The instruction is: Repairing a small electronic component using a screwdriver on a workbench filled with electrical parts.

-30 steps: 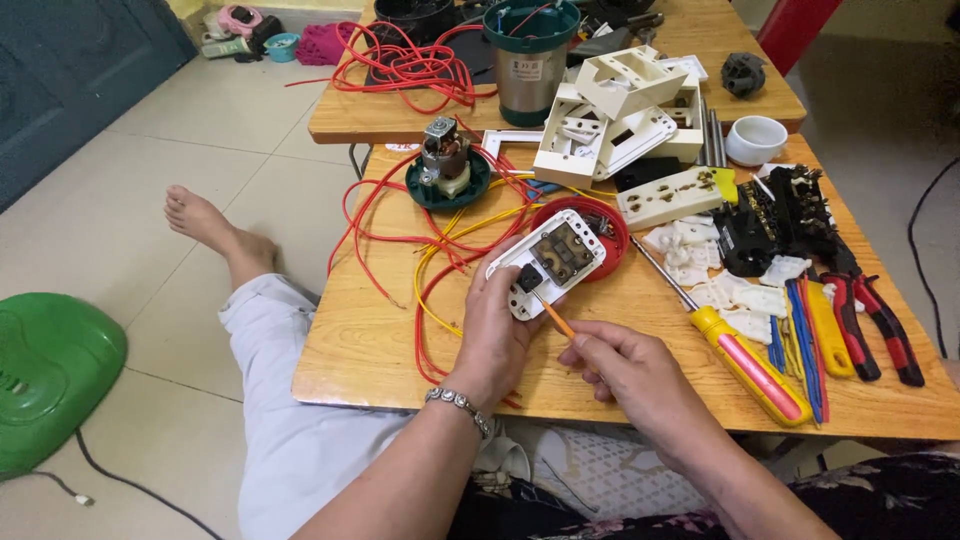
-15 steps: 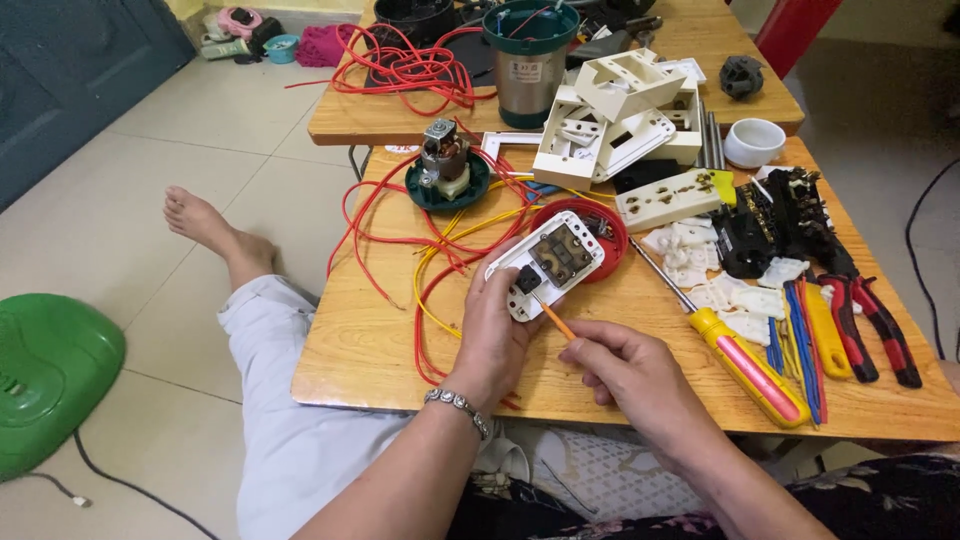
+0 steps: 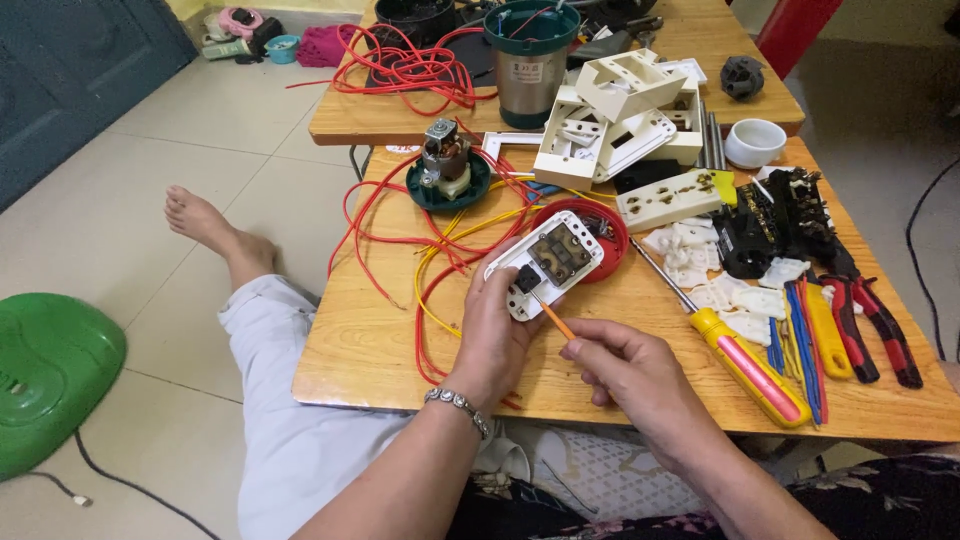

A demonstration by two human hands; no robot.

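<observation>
Against the view from half a second back, I see almost nothing shifted: my left hand (image 3: 492,335) still grips the white socket plate (image 3: 545,262) by its lower edge, fingers curled under it and thumb on its face, holding it tilted above the wooden table (image 3: 350,330). My right hand (image 3: 625,372) stays closed in a pinch around the thin orange screwdriver (image 3: 548,313), whose tip still rests at the black part on the plate's lower corner.

Around the plate, red and yellow wires (image 3: 435,275) loop across the table, some running under my left hand. A red round lid (image 3: 610,232) lies just behind the plate, partly hidden by it. A small motor on a green base (image 3: 446,175) stands farther back to the left. To the right lies a larger screwdriver with a yellow and pink handle (image 3: 750,365), just beside my right hand, then red-handled pliers (image 3: 875,325) and a pile of white socket housings (image 3: 620,115).
</observation>
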